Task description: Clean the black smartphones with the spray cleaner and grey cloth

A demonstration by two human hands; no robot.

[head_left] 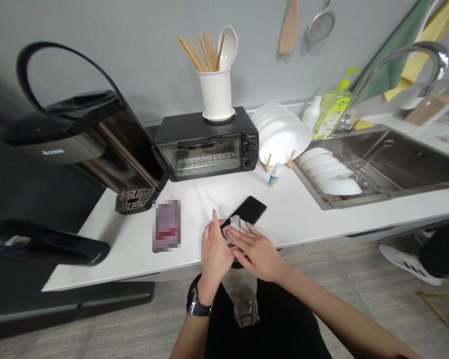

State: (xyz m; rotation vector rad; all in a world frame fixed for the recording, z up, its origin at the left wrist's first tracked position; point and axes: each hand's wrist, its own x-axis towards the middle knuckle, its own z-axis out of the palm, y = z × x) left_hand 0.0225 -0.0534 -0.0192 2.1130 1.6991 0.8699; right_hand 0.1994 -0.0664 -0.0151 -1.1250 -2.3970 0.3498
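Note:
A black smartphone lies at a slant on the white counter, near its front edge. My left hand is at the phone's near left end, one finger pointing up and the others bent around that end; its exact hold is partly hidden. With fingers pressed together, my right hand holds a crumpled whitish wipe down on the phone's lower part. The two hands meet at the thumbs. Beyond the phone stands a small white bottle with a blue label. To the left lies a flat purplish item, blurred out by pixels.
Behind is a black toaster oven carrying a white utensil holder. A tall dark drink machine stands left. Plates fill a rack beside the sink, which holds bowls. Another person's shoe shows at right.

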